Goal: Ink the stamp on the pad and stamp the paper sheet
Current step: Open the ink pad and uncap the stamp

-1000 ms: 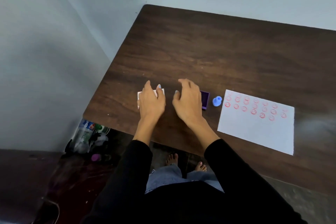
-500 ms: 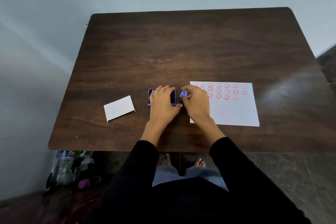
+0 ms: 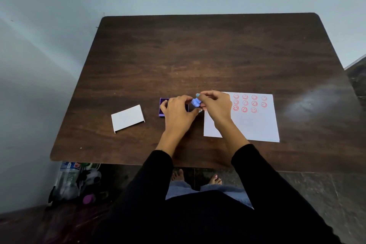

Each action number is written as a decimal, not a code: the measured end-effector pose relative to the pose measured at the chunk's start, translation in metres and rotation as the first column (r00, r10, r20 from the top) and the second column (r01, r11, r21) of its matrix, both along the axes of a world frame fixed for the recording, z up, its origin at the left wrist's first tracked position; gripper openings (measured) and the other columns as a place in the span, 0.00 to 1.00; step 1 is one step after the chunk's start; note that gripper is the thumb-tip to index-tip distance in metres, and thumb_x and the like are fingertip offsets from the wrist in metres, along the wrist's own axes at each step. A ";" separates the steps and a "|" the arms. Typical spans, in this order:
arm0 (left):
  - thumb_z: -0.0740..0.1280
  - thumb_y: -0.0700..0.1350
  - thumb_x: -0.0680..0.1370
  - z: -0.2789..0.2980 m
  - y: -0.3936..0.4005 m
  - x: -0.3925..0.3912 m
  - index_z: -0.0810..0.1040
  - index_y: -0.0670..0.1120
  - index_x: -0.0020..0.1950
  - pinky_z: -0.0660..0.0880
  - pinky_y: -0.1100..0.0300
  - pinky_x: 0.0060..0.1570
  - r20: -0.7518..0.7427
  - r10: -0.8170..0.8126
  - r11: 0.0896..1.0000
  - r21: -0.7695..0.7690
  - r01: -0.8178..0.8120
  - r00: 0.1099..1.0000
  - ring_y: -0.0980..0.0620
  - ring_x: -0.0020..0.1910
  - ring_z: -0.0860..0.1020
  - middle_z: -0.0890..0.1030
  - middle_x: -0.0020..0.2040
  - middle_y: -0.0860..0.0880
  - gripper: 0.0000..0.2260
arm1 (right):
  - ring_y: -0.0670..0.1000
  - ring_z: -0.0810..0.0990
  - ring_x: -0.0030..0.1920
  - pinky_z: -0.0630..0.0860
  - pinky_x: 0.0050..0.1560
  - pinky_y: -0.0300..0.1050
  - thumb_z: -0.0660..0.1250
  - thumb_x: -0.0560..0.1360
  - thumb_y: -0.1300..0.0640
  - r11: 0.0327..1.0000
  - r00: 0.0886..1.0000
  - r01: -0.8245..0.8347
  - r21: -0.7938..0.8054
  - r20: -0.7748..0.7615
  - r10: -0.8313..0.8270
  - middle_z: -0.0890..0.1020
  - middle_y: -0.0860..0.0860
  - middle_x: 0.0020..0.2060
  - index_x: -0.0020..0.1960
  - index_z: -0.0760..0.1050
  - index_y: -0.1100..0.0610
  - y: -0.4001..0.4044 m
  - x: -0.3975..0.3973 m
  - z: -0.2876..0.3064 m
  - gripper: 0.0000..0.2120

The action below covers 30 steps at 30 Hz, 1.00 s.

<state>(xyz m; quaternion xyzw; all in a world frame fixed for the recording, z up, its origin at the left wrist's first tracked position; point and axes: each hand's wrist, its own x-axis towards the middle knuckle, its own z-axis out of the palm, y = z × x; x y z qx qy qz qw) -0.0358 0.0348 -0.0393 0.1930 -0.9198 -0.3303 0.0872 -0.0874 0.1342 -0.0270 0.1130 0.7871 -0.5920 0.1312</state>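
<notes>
Stamp pinched above the pad, between my two hands.

The brown table (image 3: 198,55) is bare beyond my hands. The paper sheet (image 3: 255,123), touching my right wrist, lies near the front edge; a white lid (image 3: 127,118) sits left. My left hand (image 3: 178,113) covers the purple pad (image 3: 162,107); my right hand (image 3: 215,107) pinches the blue stamp (image 3: 196,102).

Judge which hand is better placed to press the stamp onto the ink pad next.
Right. The right hand already pinches the blue stamp just beside the purple ink pad. The left hand rests over the pad, seemingly steadying it, and would have to let go to take the stamp.
</notes>
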 end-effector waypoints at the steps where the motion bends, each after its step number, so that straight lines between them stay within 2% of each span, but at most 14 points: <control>1: 0.72 0.52 0.71 0.000 0.001 0.000 0.79 0.50 0.54 0.60 0.50 0.64 -0.007 0.009 1.000 0.019 -0.008 1.000 0.52 0.57 0.75 0.83 0.52 0.52 0.13 | 0.51 0.83 0.44 0.81 0.52 0.52 0.73 0.69 0.55 1.000 1.000 0.004 -0.014 0.011 -0.004 0.84 0.51 0.40 0.42 0.81 0.53 0.000 -0.001 0.000 0.04; 4: 0.71 0.51 0.72 0.002 0.003 -0.001 0.80 0.50 0.55 0.60 0.49 0.64 -0.028 0.034 0.998 0.060 -0.032 0.999 0.51 0.57 0.75 0.83 0.51 0.51 0.13 | 0.51 0.83 0.44 0.82 0.50 0.50 0.76 0.65 0.52 1.000 1.000 -0.005 -0.015 0.001 0.005 0.85 0.53 0.40 0.45 0.81 0.55 0.001 -0.002 0.001 0.11; 7: 0.72 0.51 0.72 0.003 0.006 -0.003 0.80 0.49 0.54 0.60 0.48 0.65 -0.014 0.049 0.997 0.054 -0.048 0.999 0.50 0.60 0.73 0.82 0.54 0.51 0.13 | 0.51 0.83 0.43 0.81 0.48 0.47 0.77 0.64 0.55 0.999 1.000 -0.005 -0.037 -0.005 0.005 0.84 0.52 0.39 0.45 0.81 0.55 0.004 -0.002 0.000 0.11; 11: 0.74 0.49 0.70 0.002 0.005 -0.005 0.82 0.49 0.52 0.47 0.44 0.72 0.021 0.053 0.999 0.010 -0.053 0.998 0.50 0.73 0.59 0.72 0.66 0.50 0.12 | 0.49 0.82 0.43 0.78 0.40 0.38 0.76 0.66 0.58 0.999 0.999 -0.014 -0.034 -0.034 0.013 0.84 0.53 0.42 0.46 0.79 0.54 0.005 -0.003 -0.001 0.10; 15: 0.74 0.50 0.69 0.000 0.005 -0.008 0.83 0.50 0.49 0.41 0.40 0.70 0.054 0.069 0.998 0.005 -0.070 0.996 0.48 0.77 0.47 0.64 0.74 0.49 0.10 | 0.47 0.82 0.44 0.75 0.39 0.34 0.75 0.67 0.62 0.997 0.998 -0.052 -0.063 -0.047 0.049 0.83 0.52 0.43 0.50 0.79 0.54 0.007 -0.005 -0.002 0.13; 20: 0.73 0.52 0.70 -0.007 0.006 -0.009 0.82 0.50 0.52 0.40 0.38 0.70 0.087 0.084 0.995 0.051 -0.089 0.993 0.47 0.77 0.43 0.59 0.76 0.49 0.12 | 0.49 0.82 0.48 0.76 0.42 0.33 0.71 0.70 0.67 0.969 0.989 -0.149 -0.197 -0.029 0.146 0.84 0.55 0.49 0.55 0.77 0.55 0.012 -0.010 -0.002 0.16; 22: 0.73 0.51 0.71 -0.009 0.008 -0.010 0.82 0.51 0.53 0.40 0.38 0.70 0.086 0.086 0.995 0.042 -0.090 0.993 0.46 0.77 0.43 0.58 0.77 0.49 0.12 | 0.48 0.82 0.49 0.76 0.43 0.33 0.69 0.71 0.67 0.972 0.992 -0.123 -0.201 -0.020 0.122 0.83 0.54 0.50 0.55 0.78 0.55 0.013 -0.011 -0.003 0.14; 24: 0.73 0.52 0.71 -0.013 0.010 -0.009 0.81 0.54 0.54 0.41 0.37 0.70 0.089 0.095 0.995 0.010 -0.096 0.992 0.46 0.77 0.42 0.56 0.78 0.50 0.13 | 0.50 0.82 0.50 0.78 0.46 0.37 0.68 0.73 0.66 0.970 0.999 -0.046 -0.237 0.008 0.050 0.83 0.54 0.49 0.55 0.77 0.56 0.014 -0.013 -0.002 0.13; 26: 0.73 0.54 0.70 -0.018 0.012 -0.005 0.80 0.57 0.56 0.41 0.36 0.70 0.089 0.096 0.995 -0.045 -0.092 0.991 0.45 0.77 0.40 0.52 0.79 0.50 0.15 | 0.52 0.83 0.49 0.80 0.50 0.43 0.67 0.74 0.65 0.899 0.991 0.093 -0.427 0.128 -0.042 0.83 0.55 0.49 0.54 0.77 0.58 0.017 -0.016 0.003 0.10; 28: 0.72 0.55 0.70 -0.024 0.015 0.002 0.79 0.58 0.57 0.40 0.36 0.70 0.069 0.083 0.991 -0.112 -0.075 0.994 0.44 0.77 0.39 0.50 0.79 0.50 0.16 | 0.51 0.84 0.47 0.81 0.48 0.44 0.65 0.75 0.64 0.685 0.952 0.250 -0.684 0.302 -0.047 0.83 0.56 0.47 0.52 0.77 0.58 0.022 -0.020 0.008 0.07; 30: 0.71 0.55 0.71 -0.030 0.017 0.010 0.79 0.59 0.58 0.40 0.35 0.69 0.047 0.065 0.986 -0.159 -0.056 0.997 0.43 0.77 0.39 0.49 0.79 0.49 0.16 | 0.52 0.84 0.45 0.82 0.45 0.45 0.64 0.76 0.63 0.469 0.911 0.365 -0.804 0.411 -0.005 0.85 0.56 0.43 0.52 0.77 0.60 0.026 -0.021 0.011 0.06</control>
